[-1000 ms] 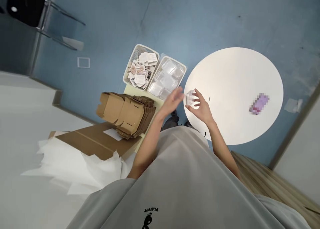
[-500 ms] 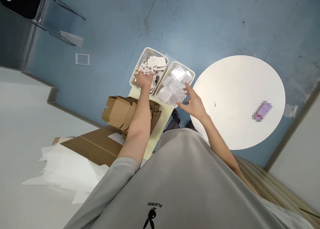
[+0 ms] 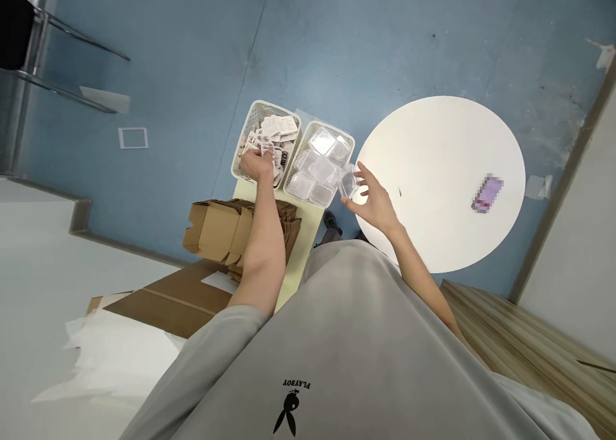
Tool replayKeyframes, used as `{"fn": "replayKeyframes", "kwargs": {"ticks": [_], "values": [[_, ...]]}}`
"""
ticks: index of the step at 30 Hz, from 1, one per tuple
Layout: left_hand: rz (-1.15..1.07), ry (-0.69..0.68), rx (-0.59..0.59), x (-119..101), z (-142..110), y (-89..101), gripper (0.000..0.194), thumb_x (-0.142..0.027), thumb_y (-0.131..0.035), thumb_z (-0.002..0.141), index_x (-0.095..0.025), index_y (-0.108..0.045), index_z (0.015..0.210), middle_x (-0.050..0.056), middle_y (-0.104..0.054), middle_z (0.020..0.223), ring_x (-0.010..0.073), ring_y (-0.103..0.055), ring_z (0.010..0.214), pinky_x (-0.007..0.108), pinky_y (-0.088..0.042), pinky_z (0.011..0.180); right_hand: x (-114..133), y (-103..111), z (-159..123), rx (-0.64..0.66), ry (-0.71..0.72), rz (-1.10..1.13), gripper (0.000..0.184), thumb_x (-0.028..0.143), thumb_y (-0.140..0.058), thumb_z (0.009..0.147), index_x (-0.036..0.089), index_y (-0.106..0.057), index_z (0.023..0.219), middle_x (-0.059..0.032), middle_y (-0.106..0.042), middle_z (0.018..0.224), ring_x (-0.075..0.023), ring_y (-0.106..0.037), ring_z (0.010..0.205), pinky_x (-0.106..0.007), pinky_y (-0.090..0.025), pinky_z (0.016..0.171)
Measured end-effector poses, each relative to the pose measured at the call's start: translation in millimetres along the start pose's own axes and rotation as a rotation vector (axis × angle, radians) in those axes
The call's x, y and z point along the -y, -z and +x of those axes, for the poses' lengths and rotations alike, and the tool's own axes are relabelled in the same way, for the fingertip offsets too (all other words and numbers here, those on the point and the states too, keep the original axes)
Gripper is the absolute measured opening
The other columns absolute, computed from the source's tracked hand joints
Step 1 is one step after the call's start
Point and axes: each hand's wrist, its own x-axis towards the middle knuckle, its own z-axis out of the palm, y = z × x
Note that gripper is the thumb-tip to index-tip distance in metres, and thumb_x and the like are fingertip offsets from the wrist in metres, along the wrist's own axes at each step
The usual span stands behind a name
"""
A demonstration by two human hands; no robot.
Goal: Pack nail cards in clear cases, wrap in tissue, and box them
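Observation:
My left hand (image 3: 256, 164) is in the left white basket (image 3: 234, 161), its fingers closed on a small white card (image 3: 267, 148) with dark marks. Around it lie several printed cards (image 3: 280, 127) and small items with dark parts. My right hand (image 3: 378, 203) grips a clear plastic box (image 3: 348, 182) between thumb and fingers, just right of the second white basket (image 3: 353, 138). That basket is full of similar clear plastic boxes (image 3: 322, 169).
Both baskets stand on a pale yellow table (image 3: 308, 235). Folded brown cardboard boxes (image 3: 219, 231) are stacked nearer me. To the right is a round white table (image 3: 443, 183) bearing a blurred purple object (image 3: 487, 194). A chair (image 3: 14, 29) stands at the far left.
My right hand has taken a clear plastic box from the basket and moved it off to the right side. My left hand has closed on a card within its basket. The view has shifted slightly.

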Motion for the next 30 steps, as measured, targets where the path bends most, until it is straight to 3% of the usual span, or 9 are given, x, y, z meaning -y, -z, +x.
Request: {"fn": "replayKeyframes", "kwargs": {"ticks": [3,7,9,11,14,17,20,24,30], "values": [[-0.243,-0.002,-0.12,-21,-21,13.9,0.018,-0.021,-0.078,0.099,-0.021,-0.06,0.1,0.01,-0.081,0.112,0.0256,-0.078,0.109,0.042,-0.064,0.102,-10,12,-14,-0.038,-0.023,0.04,0.106,0.055,-0.078,0.093,0.037,-0.026,0.184,-0.0133,-0.064,0.164,-0.0381,-0.069,0.132,-0.061,-0.068,0.103],[-0.618,-0.311,0.066,-55,-98,7.6,0.044,-0.019,-0.076,0.102,-0.024,-0.048,0.136,-0.001,-0.08,0.103,0.0128,-0.07,0.08,0.027,-0.062,0.073,-39,37,-43,-0.138,-0.105,0.104,0.109,0.059,-0.079,0.093,0.038,-0.024,0.184,-0.0131,-0.064,0.163,-0.038,-0.068,0.134,-0.062,-0.066,0.108],[-0.622,-0.456,0.226,-67,-152,-12.4,0.045,-0.03,-0.08,0.102,-0.027,-0.049,0.135,-0.004,-0.077,0.094,0.0124,-0.066,0.07,0.025,-0.056,0.064,-59,50,-62,-0.203,-0.149,0.118,0.11,0.061,-0.079,0.094,0.039,-0.021,0.185,-0.0126,-0.065,0.161,-0.0379,-0.067,0.137,-0.063,-0.064,0.112],[-0.557,-0.547,0.373,-74,-208,-41.4,0.026,-0.042,-0.077,0.104,-0.026,-0.061,0.115,-0.002,-0.073,0.091,0.0134,-0.065,0.069,0.026,-0.052,0.063,-83,63,-83,-0.263,-0.185,0.114,0.11,0.061,-0.078,0.096,0.04,-0.018,0.185,-0.0122,-0.064,0.16,-0.0372,-0.066,0.138,-0.063,-0.063,0.115],[-0.401,-0.637,0.612,-76,-279,-90.1,0.019,-0.041,-0.075,0.101,-0.023,-0.07,0.101,0.002,-0.078,0.096,0.0161,-0.068,0.077,0.029,-0.056,0.074,-119,79,-121,-0.316,-0.233,0.091,0.105,0.059,-0.074,0.099,0.042,-0.016,0.186,-0.0129,-0.06,0.162,-0.0366,-0.067,0.134,-0.062,-0.063,0.114],[-0.249,-0.701,0.853,-76,-325,-129.2,0.013,-0.034,-0.073,0.097,-0.023,-0.074,0.104,0.004,-0.082,0.105,0.0172,-0.067,0.077,0.033,-0.057,0.082,-154,86,-157,-0.339,-0.294,0.073,0.101,0.053,-0.072,0.1,0.042,-0.02,0.185,-0.0141,-0.058,0.161,-0.0357,-0.069,0.128,-0.061,-0.065,0.11],[-0.152,-0.745,0.972,-76,-348,-154.9,0.023,-0.031,-0.071,0.095,-0.025,-0.073,0.117,0.003,-0.081,0.102,0.0176,-0.065,0.076,0.033,-0.055,0.081,-183,85,-186,-0.34,-0.362,0.082,0.101,0.048,-0.073,0.097,0.04,-0.024,0.184,-0.0146,-0.057,0.16,-0.0341,-0.071,0.125,-0.059,-0.066,0.109],[0.01,-0.722,0.949,-74,-357,-182.9,0.039,-0.031,-0.074,0.095,-0.025,-0.063,0.133,0.001,-0.077,0.087,0.0226,-0.069,0.082,0.035,-0.054,0.084,-209,81,-208,-0.32,-0.432,0.098,0.102,0.046,-0.075,0.095,0.038,-0.027,0.184,-0.0146,-0.056,0.158,-0.0344,-0.072,0.126,-0.059,-0.066,0.111],[0.34,-0.55,0.848,-56,-347,-224.2,0.02,-0.029,-0.071,0.098,-0.023,-0.069,0.116,0.014,-0.084,0.119,0.0286,-0.078,0.105,0.039,-0.056,0.094,-220,76,-222,-0.351,-0.489,0.124,0.097,0.049,-0.075,0.094,0.04,-0.034,0.181,-0.0129,-0.057,0.154,-0.0347,-0.072,0.126,-0.06,-0.066,0.11]]}}
